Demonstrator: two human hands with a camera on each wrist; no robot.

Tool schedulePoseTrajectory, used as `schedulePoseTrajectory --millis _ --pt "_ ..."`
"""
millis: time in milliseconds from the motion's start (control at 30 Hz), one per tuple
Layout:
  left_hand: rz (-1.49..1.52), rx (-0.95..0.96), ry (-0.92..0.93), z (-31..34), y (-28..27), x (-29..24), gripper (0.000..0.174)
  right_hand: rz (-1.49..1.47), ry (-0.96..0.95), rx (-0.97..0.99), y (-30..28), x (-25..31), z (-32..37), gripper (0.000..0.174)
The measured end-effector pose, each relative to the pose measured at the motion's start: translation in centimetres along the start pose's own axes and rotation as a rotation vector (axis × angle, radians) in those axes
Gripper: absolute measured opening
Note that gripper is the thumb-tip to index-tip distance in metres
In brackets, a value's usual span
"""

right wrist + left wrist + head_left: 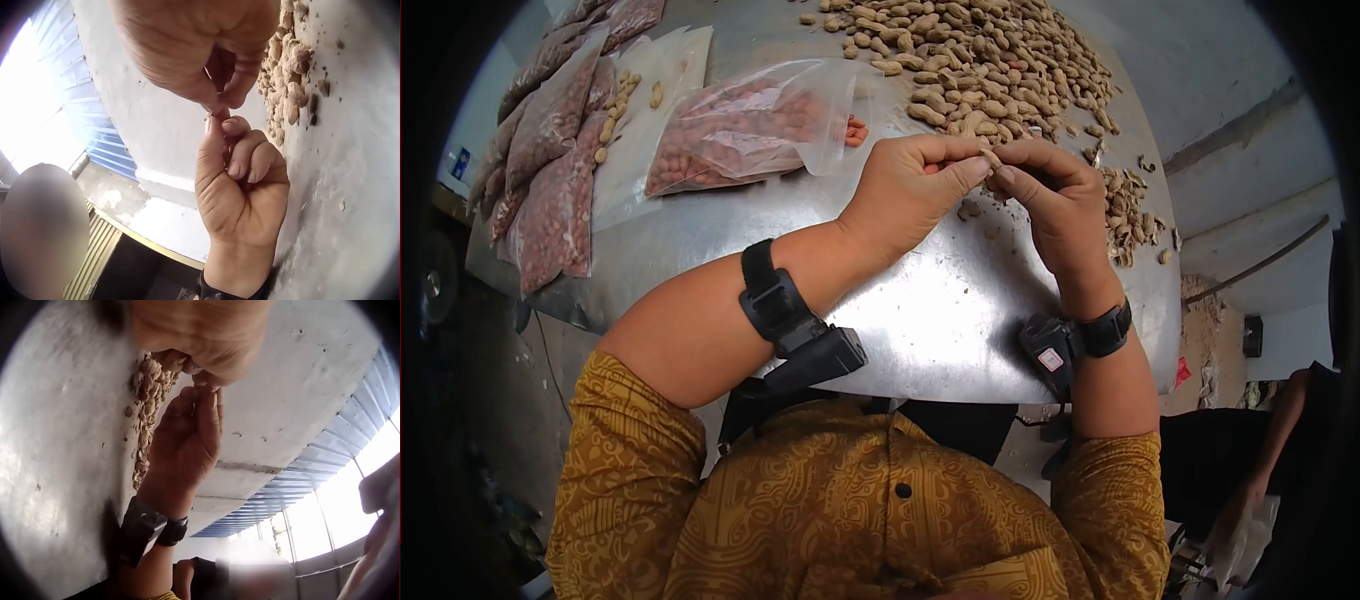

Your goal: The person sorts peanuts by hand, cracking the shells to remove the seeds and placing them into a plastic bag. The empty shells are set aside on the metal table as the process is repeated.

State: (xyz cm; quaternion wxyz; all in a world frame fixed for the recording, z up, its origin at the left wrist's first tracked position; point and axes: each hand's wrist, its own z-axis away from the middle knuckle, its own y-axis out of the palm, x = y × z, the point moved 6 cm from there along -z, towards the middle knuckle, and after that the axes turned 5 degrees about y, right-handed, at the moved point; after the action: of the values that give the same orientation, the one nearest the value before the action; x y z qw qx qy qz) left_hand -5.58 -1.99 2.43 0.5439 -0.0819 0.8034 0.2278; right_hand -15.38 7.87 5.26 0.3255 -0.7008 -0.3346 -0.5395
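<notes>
A peanut (992, 158) is pinched between thumb and forefinger of my left hand (915, 190) and my right hand (1060, 205), whose fingertips meet above the metal table (940, 335). In the right wrist view, the left hand (244, 187) has its other fingers curled toward the palm, with a little reddish showing among them. The right hand (194, 50) comes down from above there, thumb and forefinger together. Fingers hide most of the peanut. Behind the hands lies a large heap of unshelled peanuts (990, 60).
Left of the heap lies a clear bag of red peanut kernels (730, 125). Several filled bags (555, 190) are piled at the far left, beside a few loose peanuts (612, 115). Broken shells (1128, 210) lie to the right. Another person's arm (1280, 440) shows at lower right.
</notes>
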Motion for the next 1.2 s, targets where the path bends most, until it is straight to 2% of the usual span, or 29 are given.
schedulePoseTrajectory --millis 67,200,500,600,700,800,900,1100,1200 --pt "-0.08 0.011 0.055 -0.2 -0.2 0.0 0.025 0.042 -0.039 -0.005 0.2 0.6 0.1 0.013" --pt "-0.07 0.015 0.028 0.0 -0.2 -0.3 0.025 0.06 -0.072 -0.04 0.8 1.2 0.7 0.01" --pt "-0.105 -0.02 -0.04 0.0 -0.1 -0.1 0.015 0.339 -0.155 -0.13 1.3 1.6 1.2 0.01" --pt "-0.167 -0.037 -0.044 0.0 0.0 -0.2 0.009 0.396 -0.172 -0.113 1.7 1.8 1.2 0.022" --pt "-0.248 -0.033 -0.038 -0.2 -0.2 0.3 0.007 0.575 -0.306 -0.064 2.4 2.4 1.3 0.028" --pt "-0.291 -0.021 -0.061 -0.3 -0.2 0.0 0.008 0.516 -0.273 -0.045 2.2 1.5 1.0 0.03" --pt "-0.252 -0.035 -0.057 -0.3 -0.2 0.0 0.008 0.51 -0.203 -0.072 2.4 1.6 1.2 0.028" --pt "-0.188 -0.092 -0.038 -0.8 -0.6 1.4 0.006 0.586 -0.319 -0.075 2.9 2.0 1.3 0.025" --pt "0.073 -0.092 -0.148 -0.2 -0.3 1.5 0.009 0.528 -0.276 -0.076 2.6 1.8 1.1 0.023"
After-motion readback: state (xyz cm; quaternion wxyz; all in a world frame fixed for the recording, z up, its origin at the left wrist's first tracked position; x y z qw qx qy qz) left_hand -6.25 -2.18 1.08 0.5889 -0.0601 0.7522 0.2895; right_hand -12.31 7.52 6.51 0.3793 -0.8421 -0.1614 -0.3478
